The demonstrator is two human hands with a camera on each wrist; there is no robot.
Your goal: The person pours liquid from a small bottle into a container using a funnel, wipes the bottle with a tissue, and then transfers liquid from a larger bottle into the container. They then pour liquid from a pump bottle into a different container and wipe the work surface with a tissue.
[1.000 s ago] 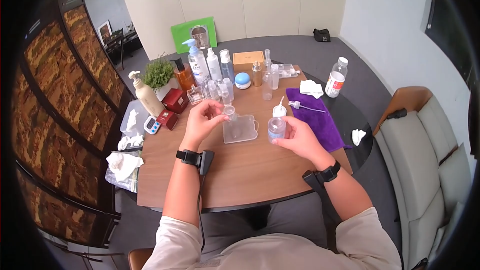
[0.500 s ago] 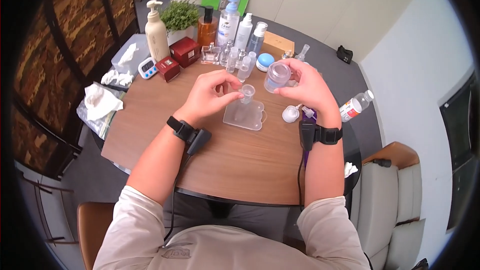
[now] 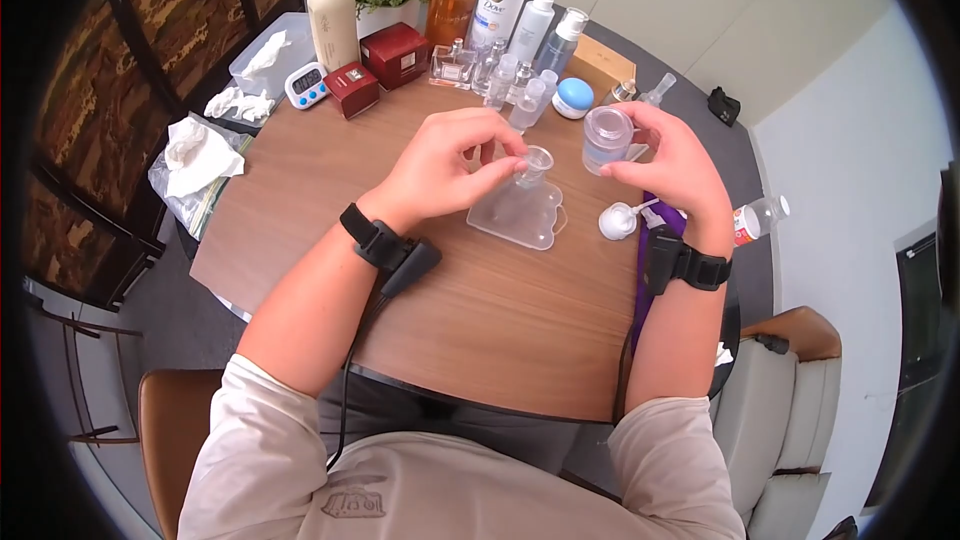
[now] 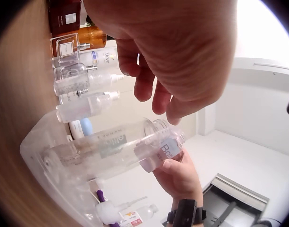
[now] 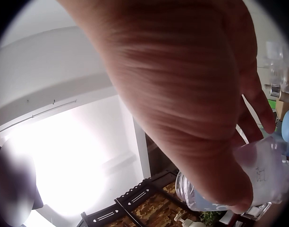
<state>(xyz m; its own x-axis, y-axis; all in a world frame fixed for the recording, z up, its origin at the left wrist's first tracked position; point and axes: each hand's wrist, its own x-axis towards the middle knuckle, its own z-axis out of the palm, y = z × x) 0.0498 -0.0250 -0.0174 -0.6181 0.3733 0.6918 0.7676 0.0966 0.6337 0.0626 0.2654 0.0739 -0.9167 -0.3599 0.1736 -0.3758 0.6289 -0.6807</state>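
My left hand (image 3: 450, 165) pinches the open mouth of a clear bottle (image 3: 537, 170) between thumb and finger. In the left wrist view this tall bottle (image 4: 106, 146) stands upright on a translucent plastic case (image 3: 515, 220). My right hand (image 3: 675, 160) grips a second clear bottle (image 3: 605, 145) with a pale blue label, raised off the table and apart from the first. Its mouth is uncapped and points up. The right wrist view has this held bottle (image 5: 265, 168) behind the thumb. Near the right hand, a white pump top (image 3: 618, 222) sits on the table.
Behind the hands stand small spray bottles (image 3: 527, 105), a blue-lidded jar (image 3: 574, 98) and tall pump bottles (image 3: 497, 8). Dark red boxes (image 3: 395, 55) and a timer (image 3: 306, 87) are at the left. A purple cloth (image 3: 645, 285) lies by the right forearm.
My right hand has lifted its bottle from low over the table to about the height of the other bottle's mouth. My left hand stays at that mouth. The head view has turned.
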